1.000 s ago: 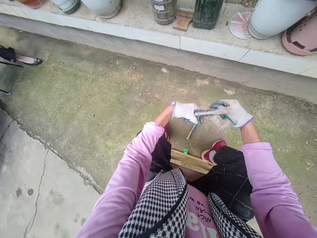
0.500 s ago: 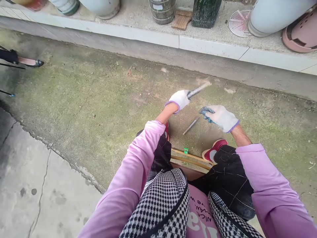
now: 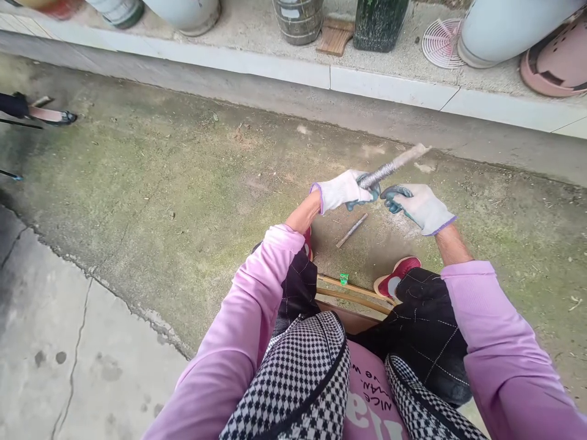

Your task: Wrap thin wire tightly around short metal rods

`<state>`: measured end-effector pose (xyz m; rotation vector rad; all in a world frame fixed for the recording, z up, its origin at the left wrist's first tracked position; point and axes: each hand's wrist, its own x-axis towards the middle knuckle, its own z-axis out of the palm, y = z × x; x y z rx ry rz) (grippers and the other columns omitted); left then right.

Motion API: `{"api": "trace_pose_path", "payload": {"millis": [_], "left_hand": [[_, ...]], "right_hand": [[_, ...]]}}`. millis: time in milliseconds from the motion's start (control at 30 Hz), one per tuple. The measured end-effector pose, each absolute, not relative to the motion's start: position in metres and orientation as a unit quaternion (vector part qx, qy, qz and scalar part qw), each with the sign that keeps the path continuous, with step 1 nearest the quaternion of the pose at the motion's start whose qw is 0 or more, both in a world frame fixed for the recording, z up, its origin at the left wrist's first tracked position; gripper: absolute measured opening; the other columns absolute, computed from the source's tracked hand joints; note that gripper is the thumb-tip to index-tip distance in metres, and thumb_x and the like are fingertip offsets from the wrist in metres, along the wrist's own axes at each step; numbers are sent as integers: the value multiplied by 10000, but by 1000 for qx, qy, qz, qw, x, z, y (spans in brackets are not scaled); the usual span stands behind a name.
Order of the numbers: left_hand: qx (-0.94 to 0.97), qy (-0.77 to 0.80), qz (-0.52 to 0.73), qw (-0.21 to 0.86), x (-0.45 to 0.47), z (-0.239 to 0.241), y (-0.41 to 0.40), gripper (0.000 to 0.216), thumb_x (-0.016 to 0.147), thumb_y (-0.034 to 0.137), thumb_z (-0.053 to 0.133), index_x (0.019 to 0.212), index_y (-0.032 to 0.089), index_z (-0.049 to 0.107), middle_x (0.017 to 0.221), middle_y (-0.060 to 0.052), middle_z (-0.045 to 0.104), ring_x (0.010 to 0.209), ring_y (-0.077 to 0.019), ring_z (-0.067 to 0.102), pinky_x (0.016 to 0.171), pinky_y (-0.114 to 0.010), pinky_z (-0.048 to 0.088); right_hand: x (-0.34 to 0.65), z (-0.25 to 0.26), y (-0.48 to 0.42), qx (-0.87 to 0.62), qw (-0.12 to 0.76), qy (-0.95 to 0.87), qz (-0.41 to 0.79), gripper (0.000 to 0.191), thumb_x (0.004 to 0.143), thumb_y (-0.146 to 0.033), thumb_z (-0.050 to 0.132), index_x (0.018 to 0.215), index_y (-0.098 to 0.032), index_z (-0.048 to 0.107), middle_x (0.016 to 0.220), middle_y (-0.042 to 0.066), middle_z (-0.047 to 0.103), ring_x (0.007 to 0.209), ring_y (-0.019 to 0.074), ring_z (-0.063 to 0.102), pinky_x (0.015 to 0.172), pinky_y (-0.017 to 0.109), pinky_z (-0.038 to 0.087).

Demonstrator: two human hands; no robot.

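Observation:
My left hand (image 3: 351,188), in a white glove with a grey-blue coated palm, is closed around a wooden stick (image 3: 409,157). Shiny silver wire (image 3: 380,176) appears to be wound round the stick's lower part. The stick slants up to the right, its bare pale end farthest from me. Just right of the glove, my right hand (image 3: 417,206), gloved alike, is closed with thumb and fingers pinched; anything between them is too small to make out. On the ground below my hands lies a thinner greyish stick (image 3: 351,230).
Pots (image 3: 298,21) and a wooden board (image 3: 335,36) stand along a white-edged ledge (image 3: 275,67). Bamboo-like bars (image 3: 353,297) and a small green wrapper (image 3: 343,278) are between my red shoes (image 3: 398,275). Another person's foot (image 3: 52,116) shows at far left.
My left hand has moved right and turned, carrying the stick to the right and nearer my right hand. My right hand has shifted slightly right and up, still pinched.

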<state>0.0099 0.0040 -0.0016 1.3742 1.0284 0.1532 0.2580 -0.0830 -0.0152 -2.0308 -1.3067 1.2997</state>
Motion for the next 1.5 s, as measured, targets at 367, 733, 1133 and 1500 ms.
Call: {"api": "trace_pose_path", "payload": {"millis": [367, 733, 1133, 1500], "left_hand": [[491, 419, 87, 759, 31, 9, 3, 432, 1075, 90, 781, 1496, 149, 856, 727, 68, 597, 657, -125, 512, 654, -273, 501], [843, 395, -129, 342, 18, -2, 9, 237, 1068, 63, 808, 1229, 192, 924, 1002, -52, 841, 939, -230, 701, 942, -351, 521], [911, 360, -49, 196, 23, 1, 2, 623, 1148, 153, 731, 1760, 228, 814, 1699, -227, 797, 1637, -445, 714, 1384, -566, 542], [547, 486, 175, 659, 68, -23, -2, 789, 883, -100, 777, 1645, 101, 732, 1595, -226, 877, 1379, -222, 858, 1135, -281, 683]], "right_hand": [[260, -28, -84, -699, 120, -581, 399, 216, 1024, -341, 790, 1078, -284, 990, 928, 78, 927, 960, 312, 882, 834, 349, 657], [266, -8, -96, -726, 166, -641, 187, 306, 1115, -364, 785, 1357, -260, 940, 1458, 197, 909, 1477, 468, 799, 1290, 598, 628], [249, -15, -88, -701, 116, -557, 431, 165, 937, -358, 848, 1077, -294, 789, 817, 15, 739, 743, 240, 663, 694, 353, 512], [263, 3, -85, -652, 356, -324, 586, 541, 736, -512, 1049, 1073, -302, 681, 797, -46, 579, 582, 126, 420, 504, 287, 321]]}}
